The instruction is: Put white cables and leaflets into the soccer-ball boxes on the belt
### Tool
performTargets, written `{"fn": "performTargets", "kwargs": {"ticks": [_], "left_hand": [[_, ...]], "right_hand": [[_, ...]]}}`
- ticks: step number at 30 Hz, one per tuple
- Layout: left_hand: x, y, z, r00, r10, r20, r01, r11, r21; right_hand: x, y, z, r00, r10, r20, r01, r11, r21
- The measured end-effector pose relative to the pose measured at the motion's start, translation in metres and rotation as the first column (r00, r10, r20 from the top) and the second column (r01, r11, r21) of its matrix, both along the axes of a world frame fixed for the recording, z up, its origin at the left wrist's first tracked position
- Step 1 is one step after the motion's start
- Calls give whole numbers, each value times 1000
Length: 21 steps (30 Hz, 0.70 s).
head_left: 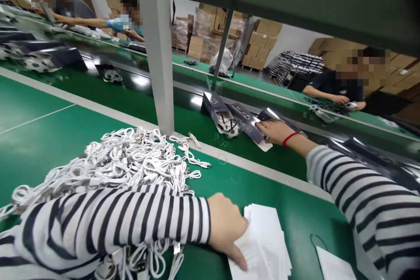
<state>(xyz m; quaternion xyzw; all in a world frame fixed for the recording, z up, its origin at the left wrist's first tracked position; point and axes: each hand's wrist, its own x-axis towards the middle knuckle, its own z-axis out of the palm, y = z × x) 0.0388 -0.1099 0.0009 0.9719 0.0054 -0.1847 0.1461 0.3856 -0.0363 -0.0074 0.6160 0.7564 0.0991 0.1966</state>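
At the foot of the grey post (164, 74), a heap of white USB cables (131, 162) lies on the green bench (39, 113), just left of the post from our view. Right of the post and nearer us, our left hand (226, 223) rests at the edge of a stack of white paper sheets (262, 245), its fingers (239, 260) slightly curved against them; we cannot tell whether they grip. Farther right of the post, our right hand (277, 133), wearing a red cord bracelet (290, 138), reaches over the conveyor belt (278, 162). Its fingers (264, 127) lie extended on a glossy dark package (269, 116), with no grip discernible. A packaged football-patterned toy (228, 124) lies nearer the post. Beyond the post, a co-worker (334, 89) sits across the belt.
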Motion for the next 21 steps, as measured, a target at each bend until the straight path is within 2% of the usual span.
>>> {"fn": "performTargets", "kwargs": {"ticks": [3,7,11,16,21], "left_hand": [[0,-2,-7,999,-2,44,6,997,-71],[9,14,-5,989,88,123,-63,979,-192],[14,22,-6,978,160,134,-119,954,-274],[14,30,-6,945,269,187,-199,925,-324],[13,38,-3,906,353,232,-235,878,-417]], "right_hand": [[5,1,2,1000,1,0,-1,1000,-18],[14,11,7,999,-48,-7,48,998,-30],[15,11,2,992,-123,-19,123,992,12],[21,-5,-5,975,-215,-56,220,971,97],[48,-32,9,958,-257,-127,274,951,142]]}}
